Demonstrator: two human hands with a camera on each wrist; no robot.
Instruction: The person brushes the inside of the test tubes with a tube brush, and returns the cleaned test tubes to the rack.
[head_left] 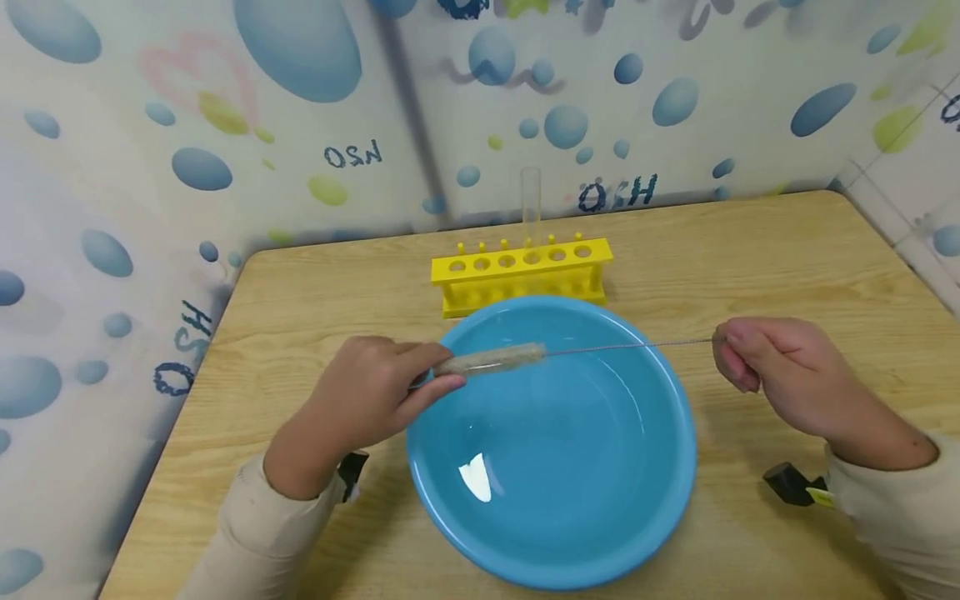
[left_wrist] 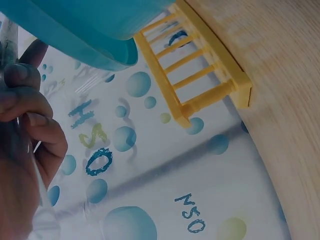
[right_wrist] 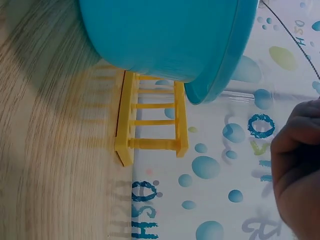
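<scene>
My left hand (head_left: 360,392) grips a clear test tube (head_left: 487,362) above the left part of a blue basin (head_left: 555,467). Pale bristles of a test tube brush (head_left: 534,353) fill the tube's mouth end, which points right. From there the brush's thin twisted wire (head_left: 633,345) runs nearly level across the basin. My right hand (head_left: 795,375) pinches the wire's far end, right of the rim. In the left wrist view, the fingers (left_wrist: 37,107) curl round the tube, and its clear glass (left_wrist: 46,222) shows below the hand.
Behind the basin stands a yellow test tube rack (head_left: 521,267) with one clear test tube (head_left: 531,200) upright in it. All of this is on a wooden table (head_left: 787,258), against a wall (head_left: 420,108) patterned with blue and green drops.
</scene>
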